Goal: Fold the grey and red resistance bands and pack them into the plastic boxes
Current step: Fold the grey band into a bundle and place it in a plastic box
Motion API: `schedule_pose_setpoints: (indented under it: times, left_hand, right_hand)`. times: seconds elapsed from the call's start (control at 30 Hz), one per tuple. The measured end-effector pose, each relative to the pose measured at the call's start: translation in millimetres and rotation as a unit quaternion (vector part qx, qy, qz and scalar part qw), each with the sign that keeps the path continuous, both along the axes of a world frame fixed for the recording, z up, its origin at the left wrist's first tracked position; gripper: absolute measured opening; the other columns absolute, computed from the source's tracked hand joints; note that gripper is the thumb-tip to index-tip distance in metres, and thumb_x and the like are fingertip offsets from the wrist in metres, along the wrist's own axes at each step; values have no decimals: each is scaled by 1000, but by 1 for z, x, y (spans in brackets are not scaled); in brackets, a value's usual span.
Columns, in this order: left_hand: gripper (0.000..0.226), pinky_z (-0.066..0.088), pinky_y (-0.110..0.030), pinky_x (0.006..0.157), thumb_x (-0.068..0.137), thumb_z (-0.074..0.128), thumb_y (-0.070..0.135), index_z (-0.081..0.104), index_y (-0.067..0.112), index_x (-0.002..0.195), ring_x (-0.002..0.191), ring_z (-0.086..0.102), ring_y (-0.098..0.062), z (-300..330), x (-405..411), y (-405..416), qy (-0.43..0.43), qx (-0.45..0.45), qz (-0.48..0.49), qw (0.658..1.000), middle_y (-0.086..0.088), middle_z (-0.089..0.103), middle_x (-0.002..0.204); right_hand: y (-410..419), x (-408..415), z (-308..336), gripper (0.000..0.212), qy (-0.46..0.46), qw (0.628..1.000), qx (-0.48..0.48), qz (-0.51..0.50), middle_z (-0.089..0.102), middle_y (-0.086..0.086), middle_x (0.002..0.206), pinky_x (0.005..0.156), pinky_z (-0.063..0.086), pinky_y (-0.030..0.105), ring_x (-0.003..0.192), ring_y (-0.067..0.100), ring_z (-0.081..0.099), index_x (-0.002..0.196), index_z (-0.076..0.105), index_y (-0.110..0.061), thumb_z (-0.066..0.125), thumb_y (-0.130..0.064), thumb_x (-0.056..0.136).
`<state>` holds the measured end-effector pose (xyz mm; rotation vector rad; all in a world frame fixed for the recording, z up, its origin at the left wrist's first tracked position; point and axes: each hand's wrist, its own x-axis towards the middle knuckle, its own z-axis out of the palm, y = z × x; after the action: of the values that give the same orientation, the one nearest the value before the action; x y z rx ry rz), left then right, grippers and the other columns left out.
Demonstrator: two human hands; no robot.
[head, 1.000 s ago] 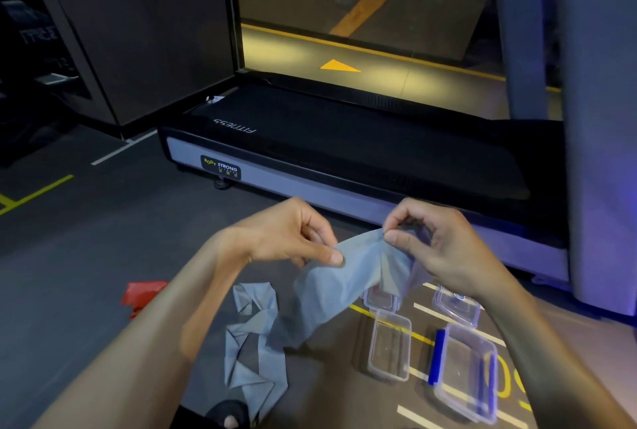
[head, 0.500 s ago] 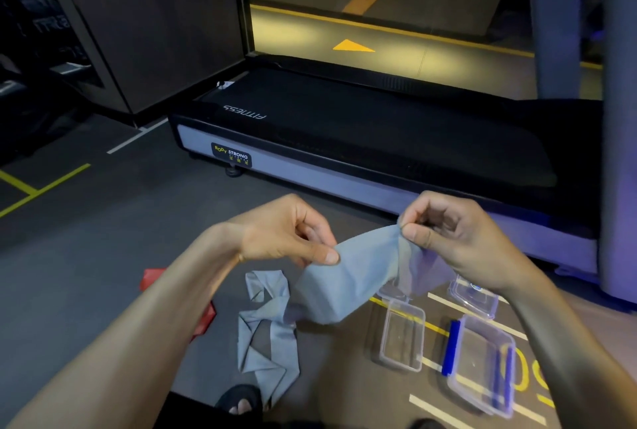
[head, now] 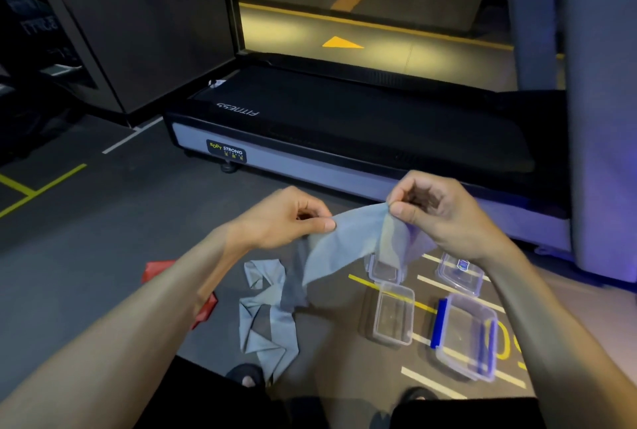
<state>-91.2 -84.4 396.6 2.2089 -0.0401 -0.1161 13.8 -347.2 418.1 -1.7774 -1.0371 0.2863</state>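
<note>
The grey band [head: 344, 249] is pinched at its top end by the left hand [head: 286, 218] and the right hand [head: 441, 211], and the rest of it hangs down to the floor [head: 103, 256] below the left hand. The fold looks only just begun, so more band must next be pulled up and laid flat, layer on layer. The red band [head: 162, 270] is seen under the left arm, and the open plastic boxes [head: 394, 315] are waiting below the right hand

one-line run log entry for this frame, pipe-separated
stage: folding grey band | left hand: pinches band | right hand: pinches band | red band: on floor | boxes: open, empty
</note>
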Motion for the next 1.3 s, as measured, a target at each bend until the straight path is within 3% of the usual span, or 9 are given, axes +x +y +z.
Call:
schedule_pose_setpoints:
  times: [0.1, 0.23, 0.33, 0.53, 0.67, 0.9, 1.13, 1.3]
  left_hand:
    - [6, 55, -40, 85, 94, 73, 23, 79, 21, 93, 83, 67, -4, 4, -13, -3, -11, -23, -6, 1000, 6, 77, 90]
    - [14, 54, -34, 77, 85, 82, 20, 80, 20, 99, 82, 71, -14, 14, -27, -6, -53, -42, 11, 998, -3, 77, 89]
    - [16, 49, -25, 71, 83, 85, 24, 79, 25, 98, 76, 70, -9, 26, -34, -9, -100, -42, 29, 994, 1, 77, 82]
    - [8, 49, -20, 65, 87, 81, 19, 78, 25, 90, 74, 70, -18, 48, -42, -17, -178, 27, 43, 983, 5, 75, 79]
    - [9, 47, -14, 64, 86, 81, 21, 78, 30, 88, 69, 66, -8, 42, -53, -17, -235, 78, 72, 966, 19, 71, 77]
    - [15, 46, -14, 67, 85, 83, 17, 79, 30, 91, 70, 62, -7, 31, -52, -6, -303, 103, 73, 944, 17, 70, 83]
    - [19, 42, -13, 67, 86, 80, 7, 80, 25, 93, 71, 61, -6, 20, -38, 4, -336, 112, 53, 934, 14, 69, 86]
    - [16, 42, -12, 66, 85, 82, 14, 79, 27, 94, 72, 62, -4, 16, -26, 13, -334, 91, 62, 936, 22, 68, 82]
  right_hand:
    - [-6, -8, 0, 8, -4, 1000, 7, -10, 68, 9, 89, 79, 50, 28, 83, 14, 62, 92, 68, -8, 69, -1, 93]
    - [-12, -14, 1, 8, -26, 999, 5, -32, 68, 9, 89, 80, 51, 30, 84, 14, 63, 93, 67, -7, 69, 0, 94]
    - [-14, -18, 6, 6, -33, 998, 25, -43, 67, 12, 88, 78, 51, 27, 82, 15, 62, 93, 67, -6, 68, 0, 94]
    - [-15, -27, 9, 6, -46, 994, 67, -67, 67, 12, 88, 78, 52, 38, 83, 30, 64, 93, 66, -6, 68, -1, 94]
    - [-10, -30, 7, 8, -52, 992, 84, -78, 67, 9, 88, 80, 52, 49, 85, 33, 64, 92, 66, -8, 69, -1, 93]
    - [8, -33, 6, 12, -78, 987, 77, -114, 68, -3, 85, 78, 54, 43, 82, 17, 66, 91, 67, -14, 70, -3, 93]
    - [23, -28, 5, 10, -102, 981, 67, -149, 68, -9, 86, 78, 55, 41, 86, 16, 67, 92, 68, -16, 70, -6, 93]
    - [30, -20, 4, 11, -112, 978, 61, -163, 69, -9, 87, 78, 55, 43, 87, 17, 68, 91, 68, -19, 71, -9, 93]
